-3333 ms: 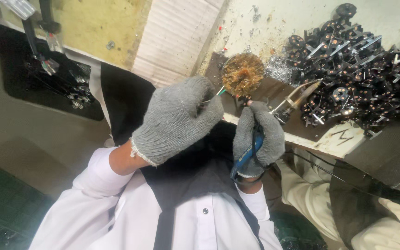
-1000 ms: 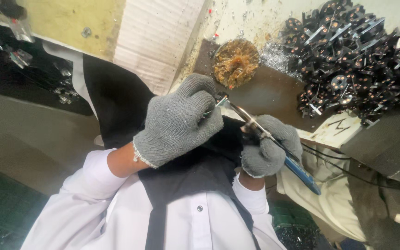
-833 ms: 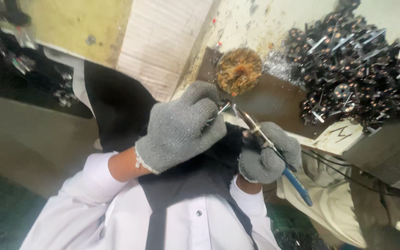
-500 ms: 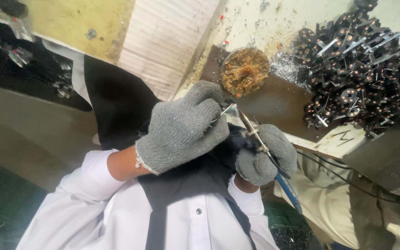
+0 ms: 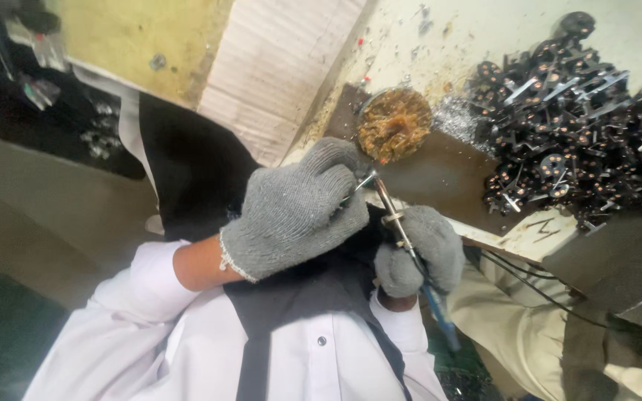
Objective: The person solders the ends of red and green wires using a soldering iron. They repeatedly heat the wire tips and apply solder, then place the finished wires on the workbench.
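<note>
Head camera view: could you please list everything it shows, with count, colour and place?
soldering iron: one, metal shaft with blue handle, gripped in the right hand, tip up by the left fingertips
small metal part: one, silvery, pinched at the left fingertips, touching the iron's tip
round tin of brown paste: one, on the dark bench plate above the hands
pile of small parts: many, black and silver, upper right
cardboard sheet: one, pale, ribbed, top centre
black cables: two or so, running right under the bench edge
left hand: grey knit glove, white sleeve
right hand: grey knit glove
</note>
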Available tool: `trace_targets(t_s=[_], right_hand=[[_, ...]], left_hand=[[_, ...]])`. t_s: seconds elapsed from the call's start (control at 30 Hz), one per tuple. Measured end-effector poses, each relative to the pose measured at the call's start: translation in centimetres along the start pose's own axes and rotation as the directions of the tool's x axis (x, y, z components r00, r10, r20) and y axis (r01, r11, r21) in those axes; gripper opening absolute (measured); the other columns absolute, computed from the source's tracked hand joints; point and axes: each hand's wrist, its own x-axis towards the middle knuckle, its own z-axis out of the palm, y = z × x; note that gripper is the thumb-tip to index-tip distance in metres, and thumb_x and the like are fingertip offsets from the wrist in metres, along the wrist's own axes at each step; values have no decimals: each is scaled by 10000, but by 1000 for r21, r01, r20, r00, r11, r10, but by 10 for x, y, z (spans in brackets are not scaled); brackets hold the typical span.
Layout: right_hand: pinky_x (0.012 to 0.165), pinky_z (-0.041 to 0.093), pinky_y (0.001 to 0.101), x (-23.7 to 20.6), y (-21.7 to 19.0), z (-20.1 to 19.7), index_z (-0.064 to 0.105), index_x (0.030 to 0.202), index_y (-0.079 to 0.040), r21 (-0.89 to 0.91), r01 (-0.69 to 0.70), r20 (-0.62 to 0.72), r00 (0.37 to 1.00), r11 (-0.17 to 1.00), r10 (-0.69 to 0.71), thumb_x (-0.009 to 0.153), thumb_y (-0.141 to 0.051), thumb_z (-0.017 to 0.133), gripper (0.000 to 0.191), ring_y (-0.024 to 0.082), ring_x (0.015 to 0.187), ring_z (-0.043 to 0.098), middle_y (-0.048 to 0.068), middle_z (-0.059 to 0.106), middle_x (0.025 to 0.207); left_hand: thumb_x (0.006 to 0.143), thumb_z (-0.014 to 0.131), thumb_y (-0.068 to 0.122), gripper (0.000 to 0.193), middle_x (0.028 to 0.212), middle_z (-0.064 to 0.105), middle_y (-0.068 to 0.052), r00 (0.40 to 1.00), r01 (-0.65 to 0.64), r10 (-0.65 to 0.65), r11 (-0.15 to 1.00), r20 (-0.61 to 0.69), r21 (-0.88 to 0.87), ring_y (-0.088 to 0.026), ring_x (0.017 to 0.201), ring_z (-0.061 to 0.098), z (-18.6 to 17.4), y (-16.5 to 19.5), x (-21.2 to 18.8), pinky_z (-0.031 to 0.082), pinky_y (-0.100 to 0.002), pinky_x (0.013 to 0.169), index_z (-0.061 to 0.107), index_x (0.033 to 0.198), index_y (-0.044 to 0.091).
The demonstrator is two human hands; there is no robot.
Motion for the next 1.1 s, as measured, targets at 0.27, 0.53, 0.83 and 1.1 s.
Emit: trace_targets(t_s=[0.27,0.53,0.83,1.1], right_hand=[[773,607,380,-15,6,-3,701,982,28,-67,-67,-22,998,995,66,1021,-290,602,336,300,779,737,165,713,874],[674,597,348,-2,-4,2,689,931,43,157,-104,-16,994,982,108,911,-211,637,261,272,706,714,149,704,807],[887,603,406,-26,14,-8,710,971,-2,-174,-13,-58,998,985,3,965,-332,665,333,310,917,735,133,725,929],[900,598,400,-30,13,-8,710,990,-29,-203,-19,-61,998,979,6,987,-321,675,294,308,935,737,121,732,956]], left_hand=[[918,739,235,154,1171,678,-57,1000,8,-8,1000,0,6,-226,753,700,4,-1,-2,514,-339,582,684,906,92],[918,777,247,190,1145,690,-48,999,28,-29,999,30,25,-222,702,686,2,1,0,497,-346,552,678,863,94],[905,760,217,163,1157,690,-60,1000,28,-28,1000,1,10,-217,708,691,4,0,-1,511,-335,566,665,853,94],[899,761,225,166,1141,682,-62,1000,16,-16,1000,-6,14,-225,718,692,5,0,-2,508,-339,568,665,855,96]])
